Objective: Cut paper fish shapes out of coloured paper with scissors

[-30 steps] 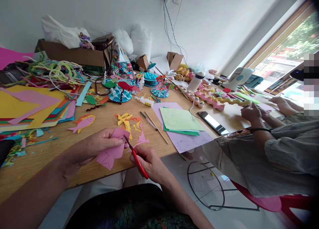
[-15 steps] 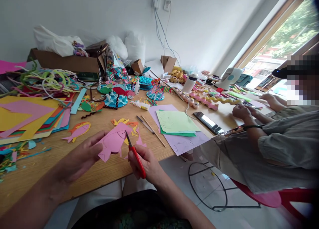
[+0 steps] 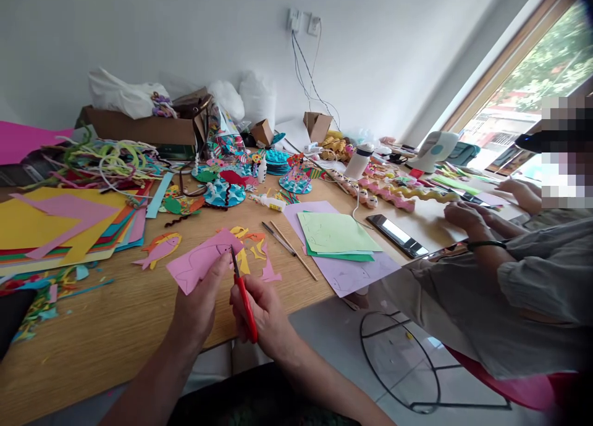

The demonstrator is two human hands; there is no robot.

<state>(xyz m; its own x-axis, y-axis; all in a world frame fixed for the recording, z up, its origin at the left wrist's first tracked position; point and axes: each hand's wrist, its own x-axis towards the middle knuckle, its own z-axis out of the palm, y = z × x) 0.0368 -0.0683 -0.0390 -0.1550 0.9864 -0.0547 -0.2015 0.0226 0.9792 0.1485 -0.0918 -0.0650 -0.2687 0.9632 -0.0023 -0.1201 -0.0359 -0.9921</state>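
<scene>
Pink paper (image 3: 197,260) with a fish outline drawn on it is pinched in my left hand (image 3: 201,299), above the wooden table (image 3: 115,327). My right hand (image 3: 262,315) grips red-handled scissors (image 3: 246,312), whose blades point up at the paper's right edge, by the drawn fish's head. Left of the paper lies a pink and orange paper fish (image 3: 162,250). Yellow and orange paper scraps (image 3: 243,262) lie just behind the scissors, with a pink scrap (image 3: 270,268) to their right.
A pen (image 3: 278,238) and a thin stick (image 3: 294,251) lie beside green and purple sheets (image 3: 340,234). Farther right is a phone (image 3: 397,234), near another person's hands (image 3: 463,219). Coloured paper (image 3: 46,222) is stacked at left; blue decorated crafts (image 3: 225,192) stand behind.
My left hand has moved right and now holds the paper from below, near its right edge. The paper is turned differently and shows more of itself. The whole view has shifted slightly.
</scene>
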